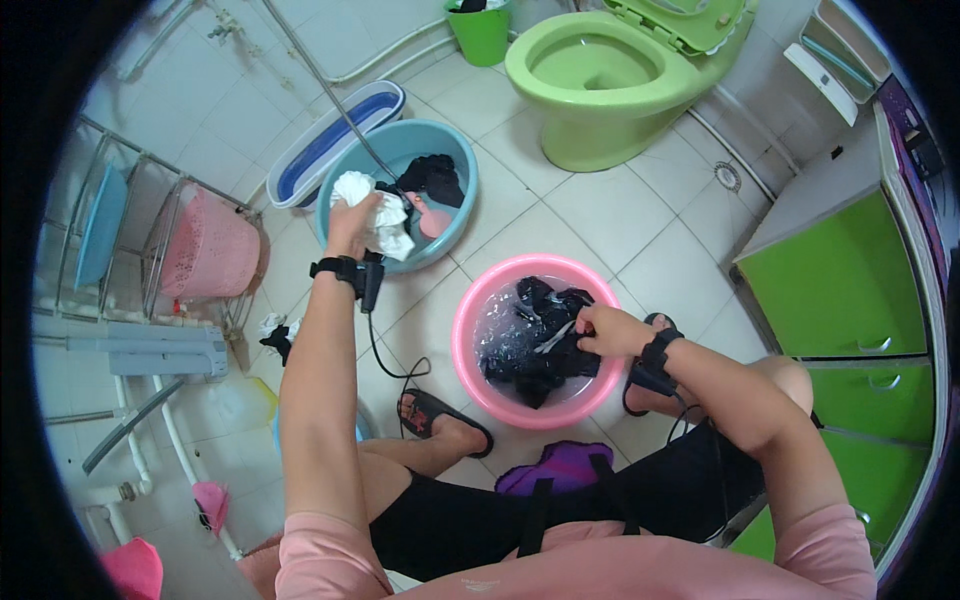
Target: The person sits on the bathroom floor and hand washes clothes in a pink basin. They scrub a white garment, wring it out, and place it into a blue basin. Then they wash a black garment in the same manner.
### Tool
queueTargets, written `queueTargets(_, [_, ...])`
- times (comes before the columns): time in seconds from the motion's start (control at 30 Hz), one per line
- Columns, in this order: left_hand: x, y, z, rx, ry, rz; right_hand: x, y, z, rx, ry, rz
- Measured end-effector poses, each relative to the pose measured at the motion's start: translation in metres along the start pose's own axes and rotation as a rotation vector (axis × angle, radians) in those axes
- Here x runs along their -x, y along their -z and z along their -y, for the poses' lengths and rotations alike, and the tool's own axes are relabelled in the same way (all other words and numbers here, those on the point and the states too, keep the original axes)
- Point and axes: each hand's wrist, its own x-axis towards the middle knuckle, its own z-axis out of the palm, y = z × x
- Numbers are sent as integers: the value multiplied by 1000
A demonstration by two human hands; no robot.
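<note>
My left hand (pixel 355 223) grips a bunched white cloth (pixel 390 225) over the near left side of a blue plastic basin (pixel 471 169). Inside that basin lie dark cloth (pixel 433 178) and a pink plastic scoop (pixel 433 221), with a metal shower hose (pixel 330 94) running down into it. A pink plastic basin (pixel 463 367) of water stands before me, with wet black garments (pixel 547 360) in it. At its right side my right hand (pixel 609 330) pinches part of the black fabric, beside a white drawstring or strip (pixel 555 337).
A green toilet (pixel 600 112) and a green bucket (pixel 481 34) stand beyond the basins. A blue-and-white oblong tub (pixel 337 139) leans by the left wall, near a pink basket (pixel 210 244) on a metal rack. Green cabinets (pixel 840 285) line the right.
</note>
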Motion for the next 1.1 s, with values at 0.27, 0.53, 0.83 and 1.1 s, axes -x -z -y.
queueTargets(0.27, [1,-17,76,-346,-201,-144,-6,-18,-26,47,-80,72])
queueTargets(0.53, [164,-133,163,-434,-81,115,-60,-77,-85,333,-200,-316])
queueTargets(0.83, [277,-165,275,-900,375,609,-91,-97,-156,-145,-308,-85])
queueTargets(1.1, [274,-177,261,-940,119,666,-67,-109,-94,89,-353,146])
